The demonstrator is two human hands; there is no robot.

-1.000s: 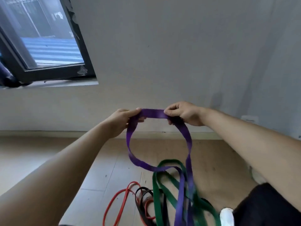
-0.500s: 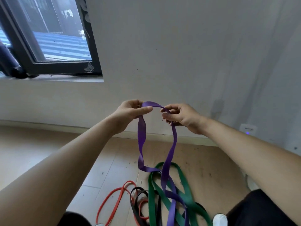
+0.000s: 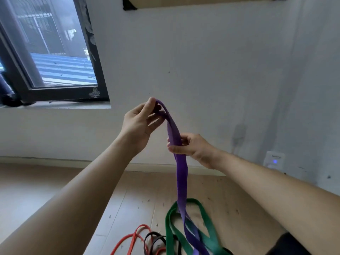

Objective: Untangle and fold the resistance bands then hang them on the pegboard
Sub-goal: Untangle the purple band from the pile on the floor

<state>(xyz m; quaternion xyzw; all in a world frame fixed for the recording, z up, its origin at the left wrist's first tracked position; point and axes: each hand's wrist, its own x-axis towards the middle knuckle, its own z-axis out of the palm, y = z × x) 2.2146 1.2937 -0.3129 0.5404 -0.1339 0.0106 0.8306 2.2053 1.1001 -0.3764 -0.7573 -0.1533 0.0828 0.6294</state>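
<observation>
A purple resistance band [image 3: 181, 181] hangs doubled in front of me, its two strands pressed together. My left hand [image 3: 139, 122] pinches its top fold, held high. Lower down, my right hand [image 3: 191, 146] is closed around both strands. The band's lower end trails onto the floor across a green band [image 3: 207, 221]. A thin red band [image 3: 128, 240] and a black band [image 3: 154, 240] lie tangled beside it at the bottom edge. The bottom edge of a wooden board [image 3: 202, 1] with black corner brackets shows on the wall at the top.
A dark-framed window [image 3: 55, 57] fills the upper left above a sill. A white wall runs ahead, with a wall socket showing a blue light [image 3: 274, 161] at the right. The floor [image 3: 55, 184] is light wood.
My left hand has risen with the band's top. My right hand has slid down and gathered both strands together, closing the loop. The view has tilted upward.
</observation>
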